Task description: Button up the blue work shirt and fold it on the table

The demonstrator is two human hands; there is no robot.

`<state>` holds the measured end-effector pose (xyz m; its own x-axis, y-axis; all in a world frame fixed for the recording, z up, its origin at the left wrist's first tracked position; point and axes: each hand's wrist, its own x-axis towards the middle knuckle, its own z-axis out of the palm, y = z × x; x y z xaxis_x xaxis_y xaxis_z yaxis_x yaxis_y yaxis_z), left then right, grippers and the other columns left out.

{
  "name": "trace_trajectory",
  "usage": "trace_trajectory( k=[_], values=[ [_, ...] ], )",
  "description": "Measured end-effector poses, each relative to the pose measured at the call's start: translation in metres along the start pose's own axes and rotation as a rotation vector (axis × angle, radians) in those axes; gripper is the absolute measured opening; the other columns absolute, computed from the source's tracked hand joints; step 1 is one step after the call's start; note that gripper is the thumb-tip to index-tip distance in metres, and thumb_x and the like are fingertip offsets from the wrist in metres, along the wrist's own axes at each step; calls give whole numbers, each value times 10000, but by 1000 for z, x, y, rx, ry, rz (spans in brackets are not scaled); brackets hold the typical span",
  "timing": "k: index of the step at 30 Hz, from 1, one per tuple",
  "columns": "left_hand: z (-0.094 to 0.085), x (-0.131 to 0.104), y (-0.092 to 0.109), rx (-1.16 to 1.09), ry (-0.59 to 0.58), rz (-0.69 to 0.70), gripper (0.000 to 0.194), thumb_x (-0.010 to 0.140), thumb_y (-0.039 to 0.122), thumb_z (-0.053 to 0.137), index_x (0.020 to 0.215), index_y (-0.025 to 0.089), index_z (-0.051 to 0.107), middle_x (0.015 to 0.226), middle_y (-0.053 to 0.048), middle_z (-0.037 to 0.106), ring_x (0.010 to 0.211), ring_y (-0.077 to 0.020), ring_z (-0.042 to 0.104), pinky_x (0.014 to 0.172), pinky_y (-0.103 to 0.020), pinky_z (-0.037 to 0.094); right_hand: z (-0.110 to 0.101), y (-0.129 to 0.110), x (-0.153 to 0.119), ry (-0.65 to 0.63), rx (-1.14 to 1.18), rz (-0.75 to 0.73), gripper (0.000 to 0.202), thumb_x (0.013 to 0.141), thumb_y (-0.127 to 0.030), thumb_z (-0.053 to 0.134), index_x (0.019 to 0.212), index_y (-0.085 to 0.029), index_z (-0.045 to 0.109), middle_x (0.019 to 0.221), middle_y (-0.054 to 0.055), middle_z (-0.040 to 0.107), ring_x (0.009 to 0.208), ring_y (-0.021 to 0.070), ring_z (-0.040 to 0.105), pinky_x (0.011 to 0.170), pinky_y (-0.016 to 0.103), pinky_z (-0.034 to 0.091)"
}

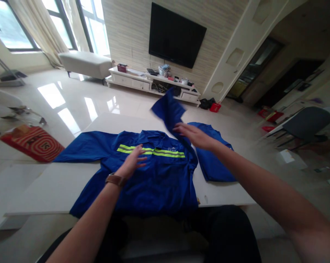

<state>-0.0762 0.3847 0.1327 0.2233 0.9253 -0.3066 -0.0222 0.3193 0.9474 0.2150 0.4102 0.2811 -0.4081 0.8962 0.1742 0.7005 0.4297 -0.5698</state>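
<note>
With six o'clock on the person's side, the blue jacket (154,186) lies spread on the white surface (57,188), its collar towards twelve. The right hand (192,136) is at the raised sleeve (169,109), fingers long and fairly straight; the thumb side is hidden, so whether it pinches the cloth or merely pushes it I cannot tell. The sleeve is in the air and blurred, its end pointing to about one o'clock. If the hold is light, the likeliest fault is the cuff slipping off those fingers and dropping crooked or bunched.

The left hand (130,162) is open, fingers spread, just over or lightly on the chest beside the yellow band (169,154), and appears to hold nothing. Without firm pressure there, a tug on the sleeve could drag the body round towards two o'clock and skew the band.

The folded garment (216,162) lies close by at three o'clock, almost against the jacket's side; a low sweep of the sleeve or forearm might catch and ruffle it. At six the hem reaches the near edge by the legs (230,226), where a knee could snag it. The flat sleeve (85,146) stretches towards nine, loosely creased, and any shift of the body would probably crumple it further.
</note>
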Motion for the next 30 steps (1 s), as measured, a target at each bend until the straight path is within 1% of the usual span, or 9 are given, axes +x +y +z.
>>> trace_trajectory(
  k=[2, 4, 8, 12, 17, 20, 23, 26, 30],
  values=[
    [-42, 4, 14, -359, 114, 6, 627, 1006, 542, 281, 1541, 227, 366, 1320, -111, 683, 1101, -301, 697, 901, -499, 595, 29, -25, 7, -100, -66, -36, 452, 1020, -446, 428, 1391, -251, 597, 1386, 53, 666, 1284, 214, 597, 1137, 418, 440],
    [-76, 1, 15, -545, 201, -45, 633, 1014, 560, 236, 1484, 185, 435, 1112, -98, 742, 985, -282, 720, 810, -450, 615, 45, -20, 5, -84, -163, 11, 405, 1004, -371, 458, 1342, -227, 628, 1371, 66, 676, 1276, 214, 607, 1127, 398, 442],
    [-107, -7, -2, -498, 230, -180, 702, 936, 636, 464, 1473, 185, 421, 1109, -137, 725, 905, -285, 733, 727, -435, 627, 63, 47, -30, -90, -315, 275, 378, 970, -324, 482, 1267, -185, 670, 1299, 112, 710, 1215, 253, 646, 1097, 430, 469],
    [-103, -1, -20, 208, 282, -104, 1063, 669, 296, 855, 1568, 219, 295, 1462, -210, 544, 1281, -358, 606, 1031, -474, 540, 104, 116, -99, -301, -308, 329, 560, 931, -393, 541, 1469, -236, 537, 1570, 103, 502, 1472, 282, 440, 1223, 496, 348],
    [-84, 8, -32, 1082, 449, 178, 932, 743, 132, 676, 1598, 201, 312, 1706, -226, 132, 1550, -430, 223, 1231, -569, 284, 148, 141, -156, -534, -403, 527, 770, 935, -561, 495, 1610, -233, 327, 1713, 108, 213, 1579, 353, 192, 1254, 583, 246],
    [-70, 11, -43, 1217, 132, 96, 854, 791, 211, 643, 1589, 288, 347, 1703, -177, 214, 1543, -422, 250, 1163, -621, 360, 163, 135, -159, -461, -443, 518, 808, 938, -660, 428, 1637, -315, 215, 1742, 59, 71, 1599, 372, 38, 1223, 683, 201],
    [-56, 13, -65, 1266, -206, -110, 939, 725, 380, 770, 1579, 339, 380, 1705, -172, 224, 1528, -528, 192, 1119, -708, 345, 179, 134, -154, -541, -394, 486, 824, 914, -751, 396, 1629, -414, 163, 1745, 14, -4, 1598, 377, -27, 1208, 732, 119],
    [-43, 17, -86, 1309, -220, -171, 1100, 627, 435, 863, 1597, 322, 356, 1719, -208, 133, 1512, -602, 88, 1094, -773, 301, 192, 148, -149, -586, -414, 507, 892, 888, -768, 430, 1636, -404, 108, 1742, 16, -71, 1596, 371, -73, 1213, 722, 80],
    [-32, 31, -95, 1267, -81, -87, 1027, 732, 391, 784, 1613, 410, 256, 1745, -125, 51, 1554, -528, 3, 1040, -836, 293, 193, 182, -131, -502, -477, 481, 851, 902, -750, 410, 1631, -417, 126, 1746, 1, -43, 1601, 342, -60, 1219, 701, 107]
  ],
)
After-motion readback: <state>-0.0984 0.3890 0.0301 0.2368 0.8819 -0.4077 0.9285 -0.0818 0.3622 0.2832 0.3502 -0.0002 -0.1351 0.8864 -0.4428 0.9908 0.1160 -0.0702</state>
